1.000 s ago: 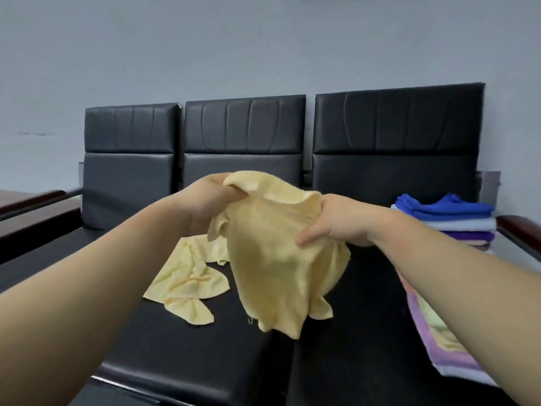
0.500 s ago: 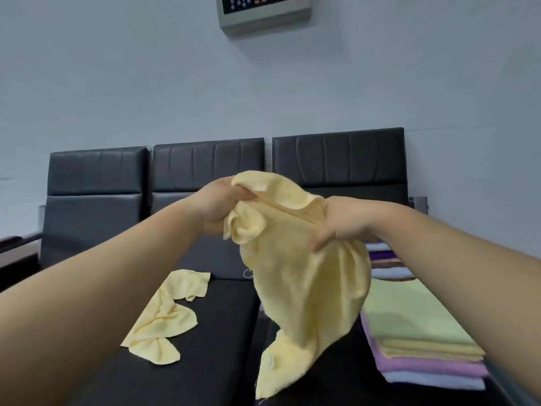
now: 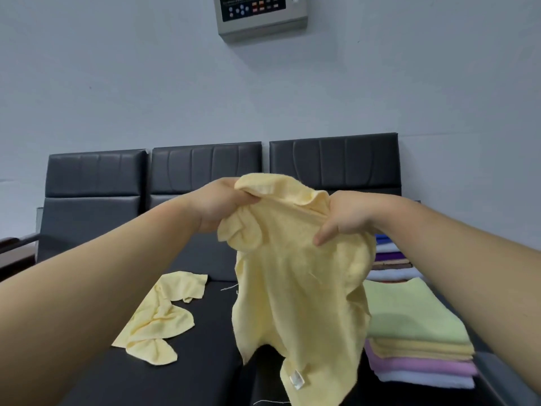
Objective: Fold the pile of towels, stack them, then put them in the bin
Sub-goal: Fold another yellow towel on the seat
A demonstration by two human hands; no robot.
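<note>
- Presently, step in hand: shaking out one yellow towel [image 3: 298, 288], held in the air over the black bench [image 3: 205, 376], centre of the scene.
- Left hand [image 3: 222, 206]: grips the bunched top edge.
- Right hand [image 3: 345, 218]: pinches the same edge; hands close together.
- Crumpled towel [image 3: 158, 317]: near left, unfolded.
- Folded stack [image 3: 415, 341]: near right.
- Bin: not in view.
- Next move, judged: work both hands out to the corners, then fold.

The raised towel [image 3: 295, 288] is hanging over the bench [image 3: 205, 361] middle. A crumpled towel [image 3: 158, 317] is lying on the seat left of it; a folded stack [image 3: 409, 323] is sitting right, a second stack [image 3: 389, 259] behind that.
</note>
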